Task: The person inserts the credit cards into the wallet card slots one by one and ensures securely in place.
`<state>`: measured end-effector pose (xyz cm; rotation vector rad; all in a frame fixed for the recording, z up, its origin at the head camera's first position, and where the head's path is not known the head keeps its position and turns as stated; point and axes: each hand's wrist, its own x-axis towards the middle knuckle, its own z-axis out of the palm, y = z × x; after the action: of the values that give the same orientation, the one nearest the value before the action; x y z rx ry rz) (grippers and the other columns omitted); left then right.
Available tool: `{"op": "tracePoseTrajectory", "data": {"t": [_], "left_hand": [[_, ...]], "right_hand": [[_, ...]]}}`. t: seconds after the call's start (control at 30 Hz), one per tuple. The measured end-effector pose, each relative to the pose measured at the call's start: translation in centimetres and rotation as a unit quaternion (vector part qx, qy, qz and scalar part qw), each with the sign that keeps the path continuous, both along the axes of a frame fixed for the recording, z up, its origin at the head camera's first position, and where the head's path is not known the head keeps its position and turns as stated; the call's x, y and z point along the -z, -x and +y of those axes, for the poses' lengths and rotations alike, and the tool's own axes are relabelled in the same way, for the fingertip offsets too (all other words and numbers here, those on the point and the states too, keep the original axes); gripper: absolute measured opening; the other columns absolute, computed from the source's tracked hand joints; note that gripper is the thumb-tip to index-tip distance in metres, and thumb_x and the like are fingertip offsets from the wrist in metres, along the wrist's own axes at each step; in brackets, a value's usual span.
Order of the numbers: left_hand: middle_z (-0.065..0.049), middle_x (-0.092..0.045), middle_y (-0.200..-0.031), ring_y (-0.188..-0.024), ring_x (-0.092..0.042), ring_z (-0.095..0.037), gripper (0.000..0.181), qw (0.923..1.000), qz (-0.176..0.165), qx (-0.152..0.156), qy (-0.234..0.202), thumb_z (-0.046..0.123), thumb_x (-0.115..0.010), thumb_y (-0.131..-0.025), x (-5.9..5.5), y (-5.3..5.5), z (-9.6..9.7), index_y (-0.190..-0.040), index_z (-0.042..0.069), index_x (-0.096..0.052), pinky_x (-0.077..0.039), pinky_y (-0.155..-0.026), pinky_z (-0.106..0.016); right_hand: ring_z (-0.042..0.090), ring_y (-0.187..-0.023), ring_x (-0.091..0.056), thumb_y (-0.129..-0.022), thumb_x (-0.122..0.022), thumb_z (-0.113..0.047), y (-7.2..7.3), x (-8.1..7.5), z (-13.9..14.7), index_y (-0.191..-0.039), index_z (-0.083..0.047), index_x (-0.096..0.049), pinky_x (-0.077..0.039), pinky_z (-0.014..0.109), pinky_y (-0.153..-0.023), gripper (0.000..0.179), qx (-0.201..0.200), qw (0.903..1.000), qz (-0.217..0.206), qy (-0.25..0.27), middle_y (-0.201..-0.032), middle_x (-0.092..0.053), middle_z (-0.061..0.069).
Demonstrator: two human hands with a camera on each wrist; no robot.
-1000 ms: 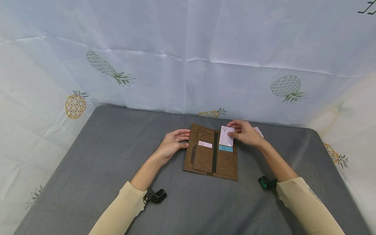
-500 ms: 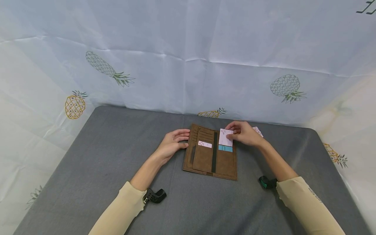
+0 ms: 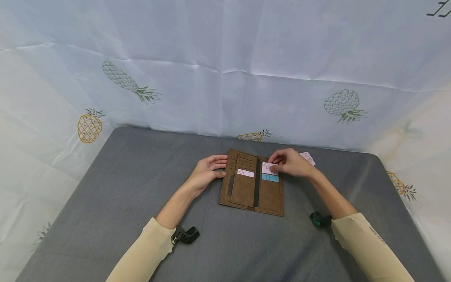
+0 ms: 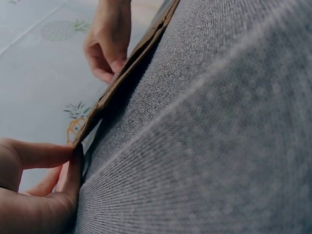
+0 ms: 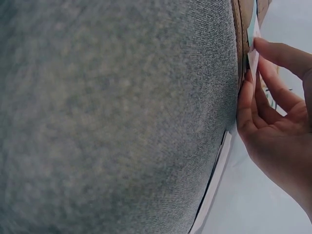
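A brown bifold wallet (image 3: 243, 192) lies spread open on the grey table, card slots facing up. My left hand (image 3: 207, 172) pinches its left edge between thumb and fingers, which the left wrist view shows closely (image 4: 46, 180). My right hand (image 3: 291, 163) holds a pink flower-printed card (image 3: 267, 167) between thumb and fingers, its lower part tucked in the right panel behind a blue card (image 3: 270, 178). Another pink flower card (image 3: 245, 173) pokes out of a slot on the left panel. A dark strip (image 3: 257, 184) runs down the wallet's middle.
Several more flower-printed cards (image 3: 308, 158) lie in a pile behind my right hand; their pale edge (image 5: 214, 180) shows in the right wrist view. A white pineapple-print sheet (image 3: 197, 102) hangs behind the grey table (image 3: 141, 188) and at its sides.
The pink card in my right hand has slid down toward me into the wallet, so less of it shows above the blue card. My left hand stays in place.
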<state>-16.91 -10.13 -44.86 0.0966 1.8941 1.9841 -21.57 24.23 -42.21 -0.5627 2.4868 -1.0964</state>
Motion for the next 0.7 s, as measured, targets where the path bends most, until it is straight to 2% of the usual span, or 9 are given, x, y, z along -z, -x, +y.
{"op": "tracePoseTrajectory", "data": {"t": [0.3, 0.53, 0.7], "left_hand": [[-0.021, -0.057, -0.157, -0.147, -0.056, -0.034, 0.061, 1.0000, 0.002, 0.002, -0.001, -0.013, -0.065, -0.098, -0.01, -0.04, 0.03, -0.156, 0.002, -0.053, -0.058, -0.101, -0.021], [-0.021, -0.057, -0.156, -0.147, -0.057, -0.033, 0.061, 1.0000, -0.001, 0.000, 0.000, -0.014, -0.065, -0.098, -0.18, -0.12, -0.01, -0.156, 0.002, -0.054, -0.057, -0.100, -0.021], [-0.021, -0.057, -0.156, -0.146, -0.057, -0.034, 0.061, 1.0000, -0.001, 0.000, -0.002, -0.014, -0.065, -0.098, -0.15, -0.06, 0.05, -0.156, 0.002, -0.053, -0.058, -0.099, -0.020]], "right_hand": [[0.009, -0.078, -0.063, -0.098, -0.080, -0.010, -0.16, 0.06, 0.16, -0.108, -0.001, -0.077, -0.054, 0.023, -0.073, 0.014, -0.023, 0.9994, 0.026, 0.000, -0.098, -0.076, 0.014], [0.008, -0.085, -0.063, -0.097, -0.081, -0.009, -0.31, 0.10, 0.30, -0.104, -0.004, -0.080, -0.055, 0.023, -0.077, 0.008, -0.038, 0.9984, 0.040, 0.006, -0.111, -0.074, 0.016], [0.010, -0.089, -0.063, -0.097, -0.081, -0.009, -0.32, 0.14, 0.39, -0.101, -0.006, -0.082, -0.056, 0.023, -0.080, 0.005, -0.041, 0.9983, 0.042, 0.006, -0.114, -0.074, 0.017]]}}
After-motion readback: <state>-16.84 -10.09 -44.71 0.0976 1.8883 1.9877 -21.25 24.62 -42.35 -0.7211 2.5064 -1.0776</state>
